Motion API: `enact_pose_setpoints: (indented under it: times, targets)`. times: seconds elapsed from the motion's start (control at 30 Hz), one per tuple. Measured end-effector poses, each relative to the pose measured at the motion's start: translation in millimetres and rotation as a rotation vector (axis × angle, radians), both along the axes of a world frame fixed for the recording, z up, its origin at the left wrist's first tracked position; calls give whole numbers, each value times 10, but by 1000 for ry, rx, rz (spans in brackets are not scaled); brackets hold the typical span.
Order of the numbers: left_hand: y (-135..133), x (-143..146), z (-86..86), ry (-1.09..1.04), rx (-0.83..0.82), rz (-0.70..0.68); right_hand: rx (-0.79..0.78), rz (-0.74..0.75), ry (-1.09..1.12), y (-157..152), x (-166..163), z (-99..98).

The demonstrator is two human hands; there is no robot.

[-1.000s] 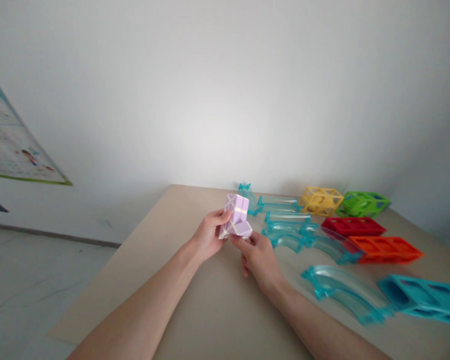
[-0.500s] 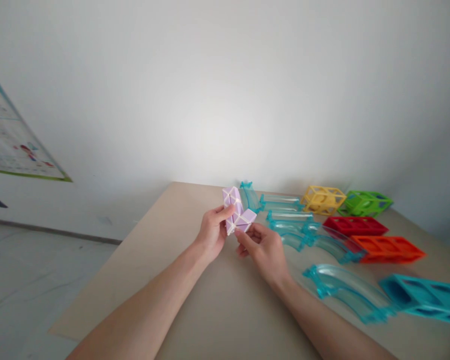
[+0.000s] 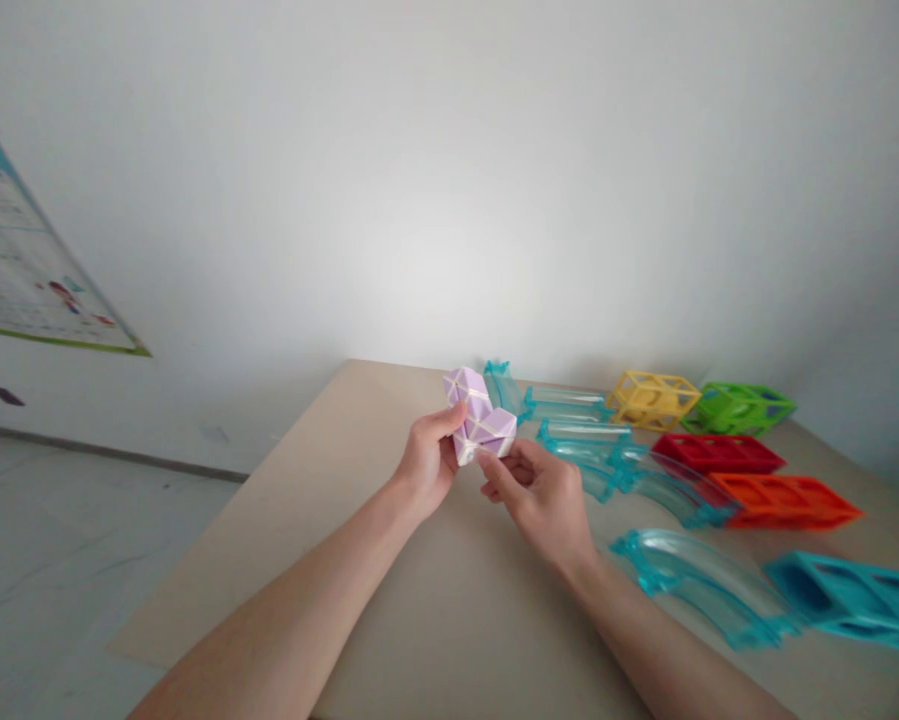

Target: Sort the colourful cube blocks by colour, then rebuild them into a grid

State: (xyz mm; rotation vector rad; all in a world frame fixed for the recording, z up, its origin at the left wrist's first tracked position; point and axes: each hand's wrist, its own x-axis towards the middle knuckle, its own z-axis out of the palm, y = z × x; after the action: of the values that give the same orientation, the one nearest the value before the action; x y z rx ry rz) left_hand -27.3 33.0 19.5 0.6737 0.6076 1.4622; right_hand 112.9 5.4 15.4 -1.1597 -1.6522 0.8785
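Observation:
Both hands hold a purple and white snake puzzle (image 3: 480, 411), folded into a compact bent shape above the table. My left hand (image 3: 429, 462) is closed on its left side, the thumb lying across the front. At the puzzle's lower right, my right hand (image 3: 540, 492) pinches a segment between thumb and fingers. Part of the puzzle is covered by my fingers.
On the beige table (image 3: 434, 625), several clear teal track pieces (image 3: 708, 585) lie to the right. Beyond them are yellow (image 3: 653, 400), green (image 3: 744, 407), red (image 3: 717, 452), orange (image 3: 786, 500) and blue (image 3: 858, 600) openwork blocks. A white wall (image 3: 419, 200) stands behind; a poster (image 3: 40, 250) hangs left.
The puzzle's segments have turned a little, so its outline is now more angular, with a wider face at the lower right. My right hand has shifted slightly right. The camera view moved slightly.

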Motion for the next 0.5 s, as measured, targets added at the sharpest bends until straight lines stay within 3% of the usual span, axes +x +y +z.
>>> enact_pose_setpoints:
  times: [0.13, 0.5]
  targets:
    - [-7, 0, -28, 25, 42, -31, -46, -18, -40, 9, -1, -25]
    - [-43, 6, 24, 57, 7, -70, 21, 46, -215, -17, 23, 75]
